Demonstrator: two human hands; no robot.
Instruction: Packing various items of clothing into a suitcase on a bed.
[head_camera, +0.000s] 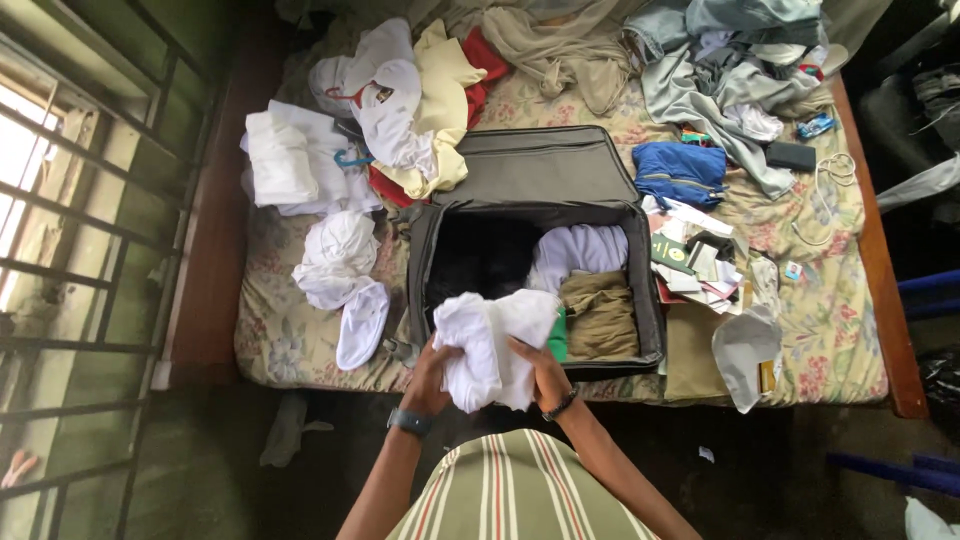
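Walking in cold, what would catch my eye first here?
Likely the open suitcase in the middle of the bed, part-filled with folded clothes. Just in front, the left hand and right hand grip a white garment over its near edge. Loose clothes lie heaped around it.

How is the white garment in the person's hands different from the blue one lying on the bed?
The white garment is bunched and held by both hands over the open suitcase; the blue garment lies untouched on the bedsheet beside the suitcase lid. The white one looks larger. Both are soft clothing, not yet packed.
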